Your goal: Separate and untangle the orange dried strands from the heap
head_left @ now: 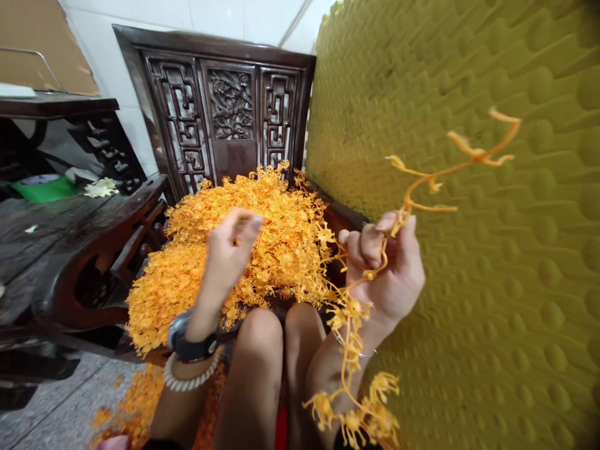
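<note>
My right hand (pixel 387 269) is closed around a long strand of orange plastic flower sprigs (pixel 356 312); its branched tip (pixel 462 162) sticks up to the right and the rest hangs down past my wrist. My left hand (pixel 232 247), with a watch and a bead bracelet on the wrist, reaches into a big heap of the same orange sprigs (pixel 276 244) piled on a dark wooden chair seat. Its fingers are curled, and what they pinch is hidden. My bare knees (pixel 276 337) sit just below the heap.
A carved dark wooden chair back (pixel 229 106) stands behind the heap. A yellow-green embossed foam sheet (pixel 469 250) fills the right side. On the left is a dark wooden table (pixel 70 231) with a green dish and white flowers. Orange bits lie on the tiled floor (pixel 70 400).
</note>
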Available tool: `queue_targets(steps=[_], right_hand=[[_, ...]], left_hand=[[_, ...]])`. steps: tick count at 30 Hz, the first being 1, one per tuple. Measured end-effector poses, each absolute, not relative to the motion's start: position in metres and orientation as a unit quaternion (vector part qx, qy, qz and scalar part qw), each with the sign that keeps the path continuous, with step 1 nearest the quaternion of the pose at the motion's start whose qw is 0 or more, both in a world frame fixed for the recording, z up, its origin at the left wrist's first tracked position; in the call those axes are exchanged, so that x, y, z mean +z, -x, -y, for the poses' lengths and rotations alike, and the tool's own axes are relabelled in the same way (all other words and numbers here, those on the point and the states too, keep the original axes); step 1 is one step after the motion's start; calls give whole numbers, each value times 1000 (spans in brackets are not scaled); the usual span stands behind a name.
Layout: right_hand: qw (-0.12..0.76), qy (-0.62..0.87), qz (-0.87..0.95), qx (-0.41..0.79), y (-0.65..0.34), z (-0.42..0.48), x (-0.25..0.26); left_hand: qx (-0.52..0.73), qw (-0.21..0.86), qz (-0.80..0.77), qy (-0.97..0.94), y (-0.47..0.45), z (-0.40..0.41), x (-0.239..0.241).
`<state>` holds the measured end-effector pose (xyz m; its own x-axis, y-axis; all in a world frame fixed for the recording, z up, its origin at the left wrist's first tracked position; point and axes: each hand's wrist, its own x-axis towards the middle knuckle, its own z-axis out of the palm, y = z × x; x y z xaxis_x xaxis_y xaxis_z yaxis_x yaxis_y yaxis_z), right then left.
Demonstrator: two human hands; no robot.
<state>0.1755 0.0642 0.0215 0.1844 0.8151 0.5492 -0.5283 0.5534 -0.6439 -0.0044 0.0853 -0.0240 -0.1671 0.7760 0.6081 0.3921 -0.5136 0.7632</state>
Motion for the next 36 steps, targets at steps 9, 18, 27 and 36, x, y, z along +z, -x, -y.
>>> queue_targets(steps=[9, 18, 27, 36], right_hand=[[680, 218, 530, 458, -165, -49, 15], [636, 264, 607, 398, -151, -5, 13], [629, 250, 592, 437, -142, 8, 14], [643, 266, 559, 451, -126, 12, 17]], left_hand=[[624, 299, -379, -614, -54, -77, -37], [655, 248, -427, -571, -22, -42, -16], [713, 244, -453, -476, -21, -20, -14], [743, 188, -474, -434, -11, -26, -11]])
